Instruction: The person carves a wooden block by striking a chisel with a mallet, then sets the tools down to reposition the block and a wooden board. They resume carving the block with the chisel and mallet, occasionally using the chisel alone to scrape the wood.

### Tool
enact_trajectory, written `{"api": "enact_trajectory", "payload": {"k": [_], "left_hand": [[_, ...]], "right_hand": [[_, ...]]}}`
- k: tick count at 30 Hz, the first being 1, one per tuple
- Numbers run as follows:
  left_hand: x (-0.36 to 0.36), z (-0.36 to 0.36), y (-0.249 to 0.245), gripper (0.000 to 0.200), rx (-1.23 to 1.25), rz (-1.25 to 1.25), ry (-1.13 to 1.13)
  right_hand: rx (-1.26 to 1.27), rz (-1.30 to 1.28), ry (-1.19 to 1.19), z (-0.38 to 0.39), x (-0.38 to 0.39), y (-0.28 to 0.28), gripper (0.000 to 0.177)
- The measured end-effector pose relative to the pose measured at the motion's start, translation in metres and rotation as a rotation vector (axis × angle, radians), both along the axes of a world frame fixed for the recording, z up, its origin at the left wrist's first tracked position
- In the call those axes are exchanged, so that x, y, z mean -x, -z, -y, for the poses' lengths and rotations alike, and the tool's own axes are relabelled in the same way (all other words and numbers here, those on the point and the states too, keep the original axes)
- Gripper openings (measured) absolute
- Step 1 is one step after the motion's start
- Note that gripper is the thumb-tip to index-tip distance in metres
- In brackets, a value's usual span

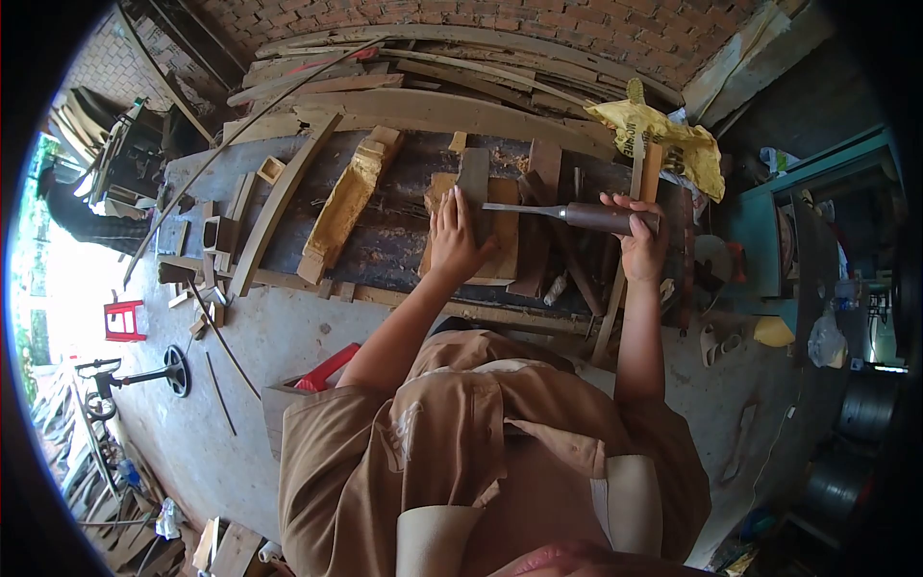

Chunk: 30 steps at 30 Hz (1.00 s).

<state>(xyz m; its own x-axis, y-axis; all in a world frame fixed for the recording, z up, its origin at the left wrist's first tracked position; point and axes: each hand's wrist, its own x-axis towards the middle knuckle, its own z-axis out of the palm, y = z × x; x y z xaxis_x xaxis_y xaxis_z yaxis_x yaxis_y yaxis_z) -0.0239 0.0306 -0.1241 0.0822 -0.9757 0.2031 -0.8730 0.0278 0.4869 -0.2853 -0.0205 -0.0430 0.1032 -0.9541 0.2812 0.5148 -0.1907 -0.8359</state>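
My right hand [642, 240] is wrapped around the dark wooden handle [606, 218] of a chisel. Its steel blade [524, 209] points left, the tip at the right edge of an oblong grey block [472, 173]. Over the near part of that block lies my left hand [460, 236], fingers reaching forward along its left side and thumb out to the right. My palm hides the block's near end. Beneath the block is a light-brown wooden board [502, 260], on a dark, worn workbench [404, 216].
A rough yellowish timber piece [344, 207] and a long curved plank [288, 202] lie left on the bench. Wooden bars [543, 183] lie right of the board. A yellow sack [668, 144] sits at the back right. A red stool [125, 320] stands on the floor at left.
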Motion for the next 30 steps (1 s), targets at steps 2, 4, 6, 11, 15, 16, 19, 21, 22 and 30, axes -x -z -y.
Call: {"api": "enact_trajectory", "payload": {"k": [2,4,6,11,15,16,19,21,22,30], "left_hand": [[0.000,0.000,0.000,0.096,-0.003,0.007,0.009],[-0.001,0.001,0.003,0.095,0.016,0.002,-0.009],[-0.001,0.001,0.004,0.095,0.019,0.005,-0.003],[-0.001,0.001,0.005,0.094,0.028,-0.001,-0.002],[-0.001,0.000,0.001,0.093,0.005,0.021,0.007],[-0.001,0.000,0.002,0.093,0.011,0.019,0.007],[-0.001,0.000,0.000,0.093,0.004,0.011,0.005],[-0.001,0.000,0.001,0.093,0.004,0.015,0.007],[-0.001,0.000,0.001,0.093,0.002,0.019,0.010],[-0.002,0.000,-0.002,0.100,-0.005,-0.012,0.010]], "right_hand": [[0.107,-0.161,-0.030,0.002,-0.002,-0.003,0.018],[0.115,-0.187,-0.037,0.002,-0.003,-0.006,0.018],[0.121,-0.214,-0.048,0.003,-0.004,-0.010,0.018],[0.119,-0.267,-0.076,0.005,-0.004,-0.017,0.018],[0.135,-0.264,-0.085,0.008,-0.006,-0.020,0.018],[0.142,-0.294,-0.077,0.009,-0.007,-0.021,0.017],[0.152,-0.330,-0.058,0.012,-0.013,-0.031,0.017],[0.156,-0.337,-0.044,0.014,-0.020,-0.041,0.018],[0.153,-0.381,-0.046,0.015,-0.023,-0.046,0.018],[0.198,-0.606,-0.080,0.039,-0.050,-0.077,0.019]]}}
